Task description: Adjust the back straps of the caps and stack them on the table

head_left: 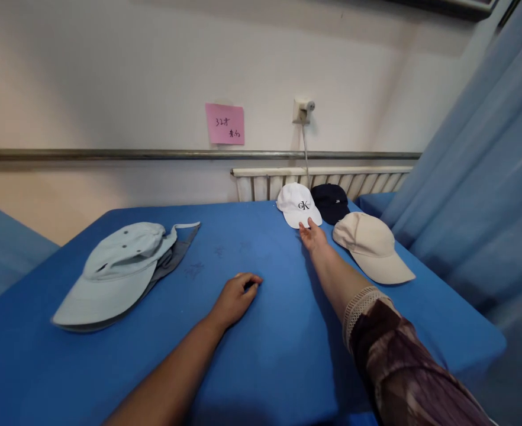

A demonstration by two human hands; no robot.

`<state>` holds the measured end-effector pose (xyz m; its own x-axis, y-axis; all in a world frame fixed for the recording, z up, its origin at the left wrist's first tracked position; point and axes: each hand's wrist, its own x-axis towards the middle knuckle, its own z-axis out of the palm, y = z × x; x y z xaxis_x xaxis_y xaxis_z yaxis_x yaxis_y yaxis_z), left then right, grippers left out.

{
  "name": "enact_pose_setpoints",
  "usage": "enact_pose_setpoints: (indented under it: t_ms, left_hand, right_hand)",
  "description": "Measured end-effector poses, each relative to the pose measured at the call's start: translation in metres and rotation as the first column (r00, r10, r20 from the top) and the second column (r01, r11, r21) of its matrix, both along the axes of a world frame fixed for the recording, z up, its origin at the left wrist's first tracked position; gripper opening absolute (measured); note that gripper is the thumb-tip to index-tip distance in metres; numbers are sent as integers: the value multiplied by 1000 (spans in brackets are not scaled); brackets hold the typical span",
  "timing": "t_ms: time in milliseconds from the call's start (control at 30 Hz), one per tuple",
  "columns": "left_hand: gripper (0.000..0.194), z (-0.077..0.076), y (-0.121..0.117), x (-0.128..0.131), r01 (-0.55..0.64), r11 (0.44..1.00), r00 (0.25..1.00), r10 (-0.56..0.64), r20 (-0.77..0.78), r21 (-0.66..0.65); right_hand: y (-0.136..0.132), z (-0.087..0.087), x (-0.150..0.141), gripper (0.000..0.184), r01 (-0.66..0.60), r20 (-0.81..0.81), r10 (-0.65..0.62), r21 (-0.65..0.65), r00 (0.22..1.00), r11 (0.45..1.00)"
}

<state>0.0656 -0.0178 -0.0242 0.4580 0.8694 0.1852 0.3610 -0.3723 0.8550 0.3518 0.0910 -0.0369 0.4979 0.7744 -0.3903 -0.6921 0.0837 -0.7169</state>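
My right hand (pixel 313 236) reaches forward to a white cap (pixel 293 198) with dark letters on its front. Its fingers are apart, and the fingertips are at the edge of the brim; a firm hold does not show. My left hand (pixel 238 297) rests over the middle of the blue surface, fingers curled in and nothing visible in them. Behind the white cap and to its right sits a navy cap (pixel 329 201). A cream cap (pixel 370 242) lies to the right of my right forearm. On the left, a light blue cap (pixel 119 266) lies on a dark grey cap (pixel 172 260).
The blue-covered table (pixel 270 349) stands against a wall. A radiator (pixel 261 183) and a metal rail (pixel 163 155) run along its back. A pink note (pixel 225 124) and a socket (pixel 303 111) with a plug are on the wall. A blue curtain (pixel 478 171) hangs at the right.
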Motion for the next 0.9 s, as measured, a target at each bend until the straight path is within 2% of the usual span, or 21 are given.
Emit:
enact_pose_setpoints:
  t_ms: [133, 233, 267, 300, 400, 500, 567, 667, 733, 833, 867, 900]
  left_hand:
    - [13, -1, 6, -5, -54, 993, 997, 59, 44, -103]
    - [21, -2, 12, -6, -121, 945, 949, 200, 242, -305]
    - [26, -2, 15, -8, -131, 911, 901, 273, 336, -390]
    - [29, 0, 18, -10, -112, 870, 837, 342, 426, -479]
    - [25, 10, 25, -20, 116, 742, 632, 457, 626, -660]
    - [21, 21, 23, -31, 336, 689, 471, 467, 748, -642]
    - [20, 24, 18, -36, 411, 665, 418, 471, 777, -624]
    - [25, 23, 12, -38, 488, 593, 414, 489, 768, -640]
    - [28, 21, 11, -37, 502, 590, 391, 497, 775, -632]
    - [30, 19, 11, -33, 503, 612, 363, 491, 792, -610]
    - [30, 19, 11, -31, 505, 611, 367, 487, 792, -610]
    - [29, 19, 10, -28, 507, 605, 380, 483, 789, -614]
  right_hand:
    - [8, 5, 8, 35, -86, 0, 86, -35, 996, 996]
    - [-7, 3, 3, 16, -167, 19, 167, -21, 986, 986]
    - [-15, 1, 0, 6, -200, 28, 201, -11, 979, 980]
    - [-25, -1, -4, 6, -237, 38, 237, -2, 971, 971]
    - [-50, -5, -17, 16, -329, 89, 328, 1, 941, 944]
    - [-63, -7, -27, 19, -350, 171, 348, -23, 922, 937]
    - [-63, -5, -32, 18, -320, 240, 320, -41, 917, 947]
    - [-61, 1, -36, 10, -207, 366, 209, -45, 907, 977]
    - [-66, 9, -44, 8, -104, 460, 99, -14, 883, 994]
    - [-93, 23, -75, 22, -9, 594, -49, 95, 803, 995]
    - [-106, 28, -90, 21, -30, 659, -86, 163, 748, 986]
    - [-120, 32, -106, 21, -178, 821, -131, 271, 555, 946]
